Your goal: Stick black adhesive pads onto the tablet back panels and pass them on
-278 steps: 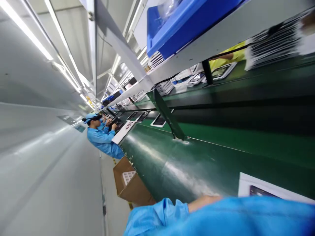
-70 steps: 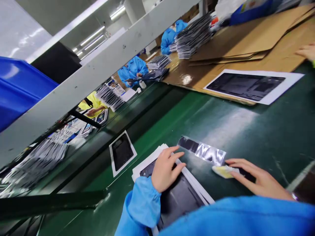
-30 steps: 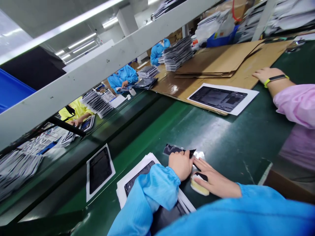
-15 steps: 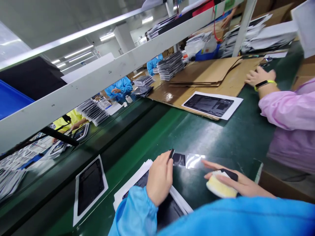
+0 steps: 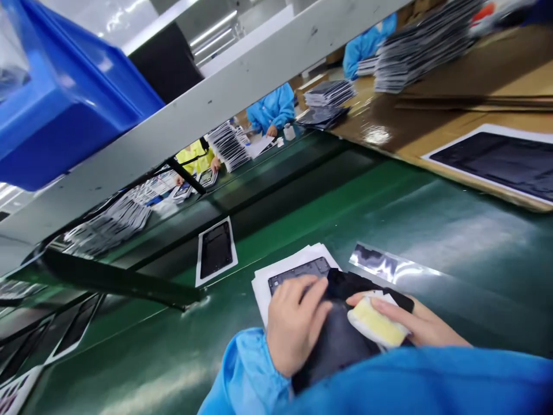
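Observation:
My left hand [image 5: 296,323] lies palm down over dark flat panels on white backing sheets [image 5: 261,288], its fingers stretched and slightly apart. In my right hand [image 5: 425,323] is a yellow and white sponge pad [image 5: 380,324], pinched between thumb and fingers. A thin black sheet [image 5: 352,283] runs from near my left fingertips to behind the pad; whether my right fingers also grip it, I cannot tell. Just beyond, a clear film strip with a dark patch [image 5: 374,260] rests on the green belt surface [image 5: 470,242].
A white-backed dark panel [image 5: 216,249] lies farther along the belt. On cardboard [image 5: 389,129] at the right sits another dark panel [image 5: 501,158]. Overhead, a white beam [image 5: 259,63] crosses, with a blue bin [image 5: 78,109] above it. Co-workers in blue [image 5: 276,106] and yellow sit beyond.
My view has swung left. My left hand has let go of the film strip's dark end and now spreads over the panels. My right hand, with the sponge pad, has moved closer to it.

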